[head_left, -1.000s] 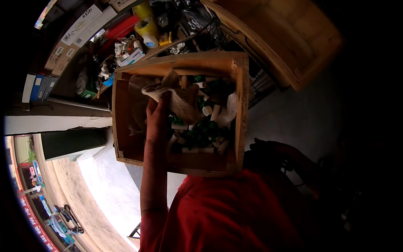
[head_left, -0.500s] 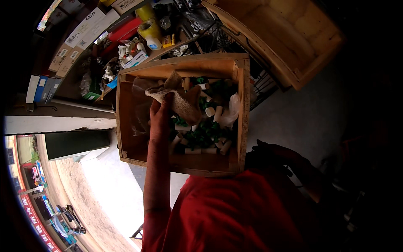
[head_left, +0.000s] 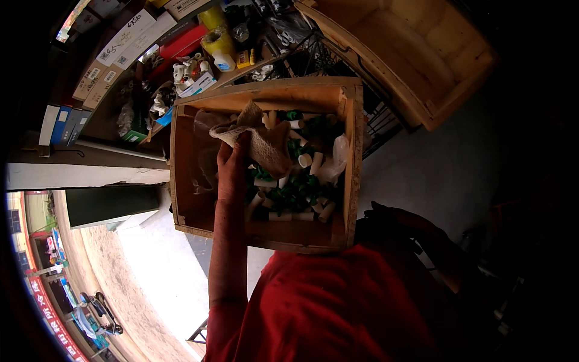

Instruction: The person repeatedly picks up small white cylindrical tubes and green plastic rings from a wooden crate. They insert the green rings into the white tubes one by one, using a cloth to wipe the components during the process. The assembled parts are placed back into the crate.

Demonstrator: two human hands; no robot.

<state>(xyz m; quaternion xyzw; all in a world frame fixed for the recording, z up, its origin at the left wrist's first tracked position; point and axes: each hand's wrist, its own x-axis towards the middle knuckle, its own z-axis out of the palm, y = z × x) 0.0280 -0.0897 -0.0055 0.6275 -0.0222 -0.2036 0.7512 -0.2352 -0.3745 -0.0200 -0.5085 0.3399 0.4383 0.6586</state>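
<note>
A wooden box [head_left: 357, 181] stands before me, holding several short white tube pieces [head_left: 280, 216] and green fittings [head_left: 295, 190]. Over its left half, my left hand [head_left: 234, 154] pinches a rough beige woven cloth [head_left: 262, 143], which drapes to the right across some of the pieces. Clear plastic wrap [head_left: 205, 145] lies along the box's left wall, and a crumpled clear bag [head_left: 336, 161] sits at its right wall. Outside the box to the right, my right hand [head_left: 401, 220] is a dark outline with fingers stretched toward the box; nothing shows in it.
Behind the box, a shelf carries long cartons [head_left: 126, 39], a yellow roll [head_left: 216, 42], a white bottle [head_left: 223, 60] and white fittings [head_left: 192, 69]. A second wooden box [head_left: 416, 54] stands at far right. Bright ground with a parked scooter [head_left: 102, 311] shows at left.
The whole view has shifted slightly, with the box a little farther right. My left hand still grips the cloth in the same place over the box; my right hand has barely moved.
</note>
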